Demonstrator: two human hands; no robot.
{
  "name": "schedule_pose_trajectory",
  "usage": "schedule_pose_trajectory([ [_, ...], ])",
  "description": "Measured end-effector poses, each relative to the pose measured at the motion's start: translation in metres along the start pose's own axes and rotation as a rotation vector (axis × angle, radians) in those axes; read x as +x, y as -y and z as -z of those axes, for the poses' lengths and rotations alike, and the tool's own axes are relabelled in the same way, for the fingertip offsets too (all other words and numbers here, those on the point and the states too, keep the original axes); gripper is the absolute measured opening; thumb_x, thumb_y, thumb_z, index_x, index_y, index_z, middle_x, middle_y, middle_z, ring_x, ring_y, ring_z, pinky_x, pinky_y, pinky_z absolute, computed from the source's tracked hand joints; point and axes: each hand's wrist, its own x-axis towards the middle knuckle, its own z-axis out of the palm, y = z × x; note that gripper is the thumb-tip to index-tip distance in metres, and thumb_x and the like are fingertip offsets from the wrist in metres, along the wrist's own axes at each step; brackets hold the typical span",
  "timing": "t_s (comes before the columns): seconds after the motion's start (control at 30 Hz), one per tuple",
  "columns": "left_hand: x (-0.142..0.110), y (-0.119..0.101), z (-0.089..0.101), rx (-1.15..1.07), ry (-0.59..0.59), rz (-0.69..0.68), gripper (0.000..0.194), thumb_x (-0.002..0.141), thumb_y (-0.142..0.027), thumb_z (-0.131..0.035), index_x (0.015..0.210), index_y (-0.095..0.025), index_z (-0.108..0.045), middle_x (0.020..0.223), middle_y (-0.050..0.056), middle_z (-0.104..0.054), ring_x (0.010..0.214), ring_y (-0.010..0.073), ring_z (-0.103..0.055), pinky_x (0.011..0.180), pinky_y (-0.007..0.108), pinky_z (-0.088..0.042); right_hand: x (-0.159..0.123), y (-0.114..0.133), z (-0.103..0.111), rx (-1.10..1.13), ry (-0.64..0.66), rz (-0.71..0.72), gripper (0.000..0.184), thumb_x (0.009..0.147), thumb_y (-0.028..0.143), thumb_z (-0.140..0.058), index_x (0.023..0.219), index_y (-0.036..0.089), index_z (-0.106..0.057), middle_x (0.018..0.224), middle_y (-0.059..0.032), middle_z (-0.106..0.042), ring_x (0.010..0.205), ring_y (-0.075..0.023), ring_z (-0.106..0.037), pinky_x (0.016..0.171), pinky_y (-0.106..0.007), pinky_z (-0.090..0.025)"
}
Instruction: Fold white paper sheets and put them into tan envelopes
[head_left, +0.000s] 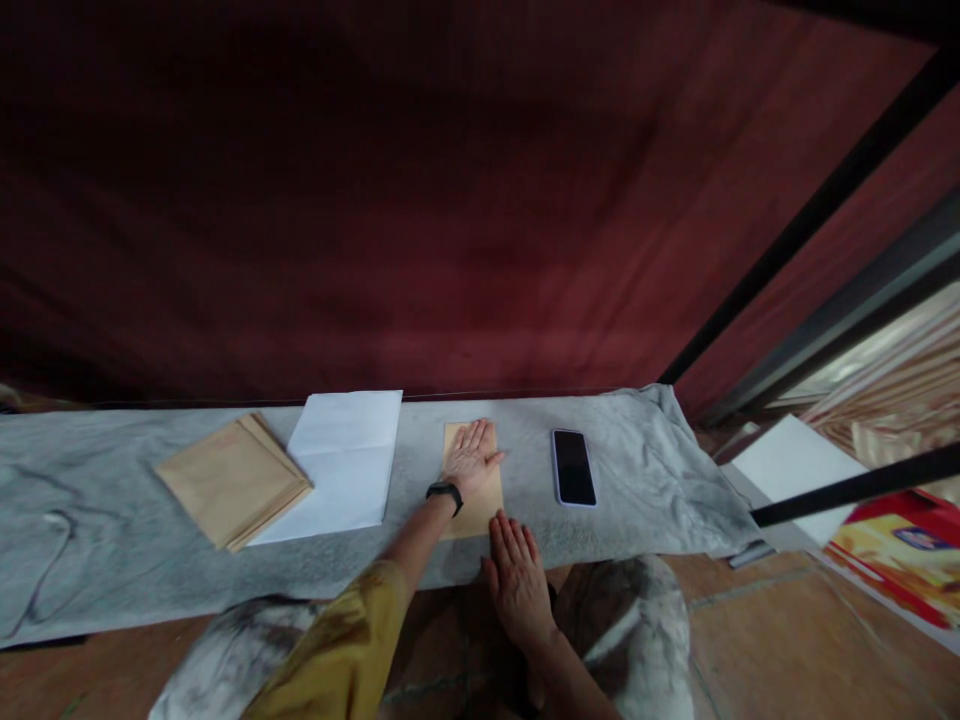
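Observation:
A narrow piece of brown paper (474, 515), perhaps a folded envelope, lies flat on the grey cloth in front of me. Across its upper part my left hand (469, 463) rests palm down, fingers stretched out. My right hand (516, 575) lies at the lower right corner of the paper, fingers extended and touching its edge. Neither hand grips anything. To the left, a stack of brown envelopes (229, 475) overlaps some white paper sheets (349, 470) that carry a crease across the middle.
A phone (574, 468) with a dark screen lies right of the brown paper. The grey cloth (637, 490) covers a long, narrow bench. Behind it hangs a dark red curtain (465, 250). At right are black bars (810, 225), a white box (799, 470) and a red-yellow package (904, 555).

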Motion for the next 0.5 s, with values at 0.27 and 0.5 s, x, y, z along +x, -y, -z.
schedule_pose_trajectory([
  [0.27,0.002,0.009,0.001,-0.009,0.035,-0.094,0.065,0.099,-0.053,-0.030,0.155,-0.019,-0.028,0.159,0.007,-0.036,0.150,0.0206,-0.023,0.123,0.040,-0.014,0.001,0.002,0.002,-0.003,-0.019,-0.004,0.057,0.102,0.034,-0.040,0.156,0.022,-0.026,0.155,-0.0069,-0.040,0.140,-0.0247,-0.043,0.115,-0.044,-0.034],
  [0.5,-0.024,0.003,0.002,-0.011,0.070,-0.206,0.055,0.100,-0.048,-0.031,0.151,-0.027,-0.036,0.159,0.001,-0.035,0.150,0.0194,-0.022,0.123,0.042,-0.012,-0.001,0.001,-0.001,0.004,-0.032,0.004,0.054,0.102,0.033,-0.041,0.153,0.019,-0.032,0.154,-0.0074,-0.042,0.139,-0.0251,-0.043,0.116,-0.045,-0.034],
])
